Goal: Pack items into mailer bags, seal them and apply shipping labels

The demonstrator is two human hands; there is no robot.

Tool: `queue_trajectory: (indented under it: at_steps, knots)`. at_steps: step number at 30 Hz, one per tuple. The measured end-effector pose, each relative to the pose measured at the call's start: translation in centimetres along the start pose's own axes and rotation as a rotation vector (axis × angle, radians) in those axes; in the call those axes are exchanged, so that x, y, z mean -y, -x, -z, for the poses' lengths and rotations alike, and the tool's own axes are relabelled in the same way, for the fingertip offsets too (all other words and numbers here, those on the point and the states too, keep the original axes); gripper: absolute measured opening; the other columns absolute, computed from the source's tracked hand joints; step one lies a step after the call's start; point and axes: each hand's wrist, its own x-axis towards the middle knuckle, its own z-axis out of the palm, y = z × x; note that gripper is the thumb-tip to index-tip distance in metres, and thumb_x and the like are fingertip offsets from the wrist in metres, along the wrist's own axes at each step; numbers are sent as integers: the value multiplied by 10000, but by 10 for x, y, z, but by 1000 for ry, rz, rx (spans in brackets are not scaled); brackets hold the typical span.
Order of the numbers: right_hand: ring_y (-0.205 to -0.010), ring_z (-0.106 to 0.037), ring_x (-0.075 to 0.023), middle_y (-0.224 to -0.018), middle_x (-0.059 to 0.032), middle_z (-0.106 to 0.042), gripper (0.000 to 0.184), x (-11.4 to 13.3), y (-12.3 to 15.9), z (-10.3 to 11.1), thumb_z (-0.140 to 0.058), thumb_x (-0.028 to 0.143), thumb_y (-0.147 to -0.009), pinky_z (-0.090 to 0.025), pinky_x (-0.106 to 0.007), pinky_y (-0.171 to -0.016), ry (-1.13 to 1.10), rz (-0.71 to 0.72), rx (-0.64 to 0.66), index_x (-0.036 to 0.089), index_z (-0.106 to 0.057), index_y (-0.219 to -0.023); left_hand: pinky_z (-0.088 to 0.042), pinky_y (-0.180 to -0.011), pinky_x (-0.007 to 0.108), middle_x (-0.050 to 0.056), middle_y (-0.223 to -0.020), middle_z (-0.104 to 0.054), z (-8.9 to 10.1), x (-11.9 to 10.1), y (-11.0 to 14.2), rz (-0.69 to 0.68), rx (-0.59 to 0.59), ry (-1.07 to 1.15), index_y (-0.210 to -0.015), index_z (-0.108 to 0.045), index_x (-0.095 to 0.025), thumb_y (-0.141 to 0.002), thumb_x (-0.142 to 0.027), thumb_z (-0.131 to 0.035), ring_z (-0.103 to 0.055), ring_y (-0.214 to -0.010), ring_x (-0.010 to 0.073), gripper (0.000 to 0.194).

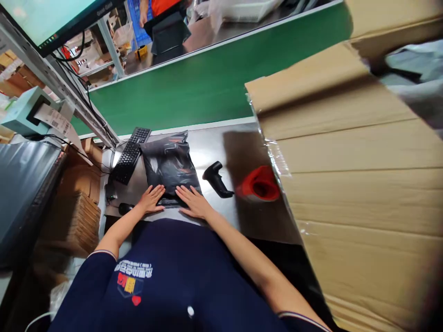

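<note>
A black plastic mailing bag (169, 161) lies flat on the metal table in front of me. My left hand (152, 200) rests with fingers stretched out on the bag's near left edge. On its near right edge lies my right hand (193, 202), flat with the fingers spread. What the bag contains, if anything, is hidden. Just right of the bag is a black barcode scanner (218, 180). Past the bag's left side sits a black keyboard (132, 154), and a black mouse (126, 208) is close to my left wrist.
A red tape roll (261, 183) stands by a large cardboard box (360, 184) on the right. Behind the table runs a green belt (194, 83). At left are a monitor (62, 18), a label printer (31, 113) and stacked cardboard (83, 221). Another person's hand (143, 16) shows beyond.
</note>
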Motion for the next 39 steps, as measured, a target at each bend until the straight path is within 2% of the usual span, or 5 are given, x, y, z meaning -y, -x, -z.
queue_trajectory:
  at_steps: [6, 19, 27, 33, 39]
  knots:
    - [-1575, -429, -373, -1713, -182, -397, 884, -24, 9, -11, -577, 621, -994, -336, -637, -1297, -80, -25, 196, 166, -309, -1703, -155, -1374, 486, 201, -1762, -292, -1, 5, 5, -87, 63, 47, -1709, -254, -59, -958, -765, -479, -292, -1659, 303, 1055]
    - [-1388, -623, -341, -1452, -209, -691, 479, -19, 4, -6, -514, 196, -975, -501, -546, -1162, -16, 4, 150, 104, -679, -1415, -350, -1294, 642, 263, -1619, -534, 19, -35, -4, 10, 26, -36, -1254, -720, -94, -1005, -178, -519, -431, -1590, 352, 330]
    - [-1339, -587, -438, -1398, -268, -685, 682, 20, -11, 9, -624, 513, -952, -357, -661, -1230, 75, -121, 103, 51, -614, -1455, -502, -1196, 523, 303, -1491, -638, 16, -49, -22, 160, -28, 34, -1081, -768, -65, -1031, -158, -465, -564, -1490, 364, 321]
    - [-1312, -624, -362, -1292, -179, -757, 533, 13, -13, -3, -604, 114, -839, -390, -598, -1237, 10, -232, 112, 147, -694, -1363, -493, -1197, 473, 215, -1531, -643, 23, -35, -16, 103, -23, 92, -1163, -753, -140, -1028, -133, -481, -540, -1518, 297, 303]
    - [-1265, -702, -301, -1313, -85, -787, 541, -35, -8, -2, -559, 121, -813, -489, -607, -1180, -253, -246, 127, 255, -761, -1297, -437, -1270, 387, 174, -1569, -621, 23, -8, 0, 20, 2, 200, -1508, -583, -117, -1033, -96, -405, -502, -1548, 218, 508]
